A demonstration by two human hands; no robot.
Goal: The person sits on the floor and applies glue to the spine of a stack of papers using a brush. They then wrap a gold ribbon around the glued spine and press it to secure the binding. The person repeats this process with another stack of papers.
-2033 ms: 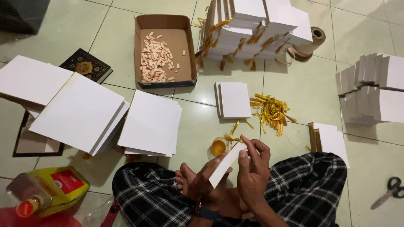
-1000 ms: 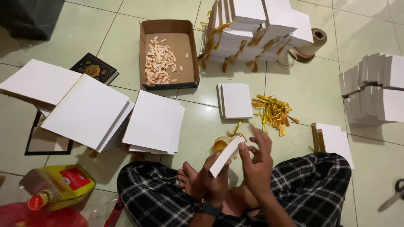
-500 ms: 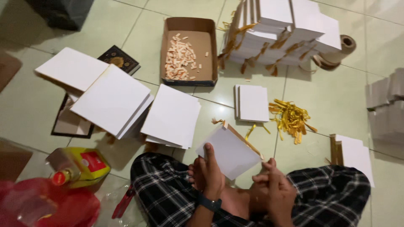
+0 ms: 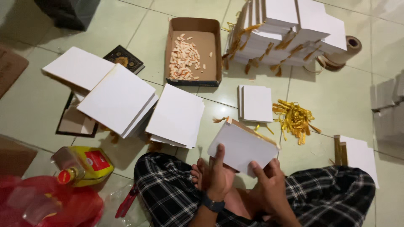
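Both hands are clamped on a white booklet (image 4: 243, 146) held above the lap: the left hand (image 4: 219, 176) grips its near-left corner, thumb up on the cover, and the right hand (image 4: 269, 185) pinches its near edge. Its long axis slants away rightward (gold-edged spine farthest), over the floor (image 4: 336, 96).

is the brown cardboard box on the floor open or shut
Open: the cardboard box has no lid on, and small pale pieces lie loose inside.
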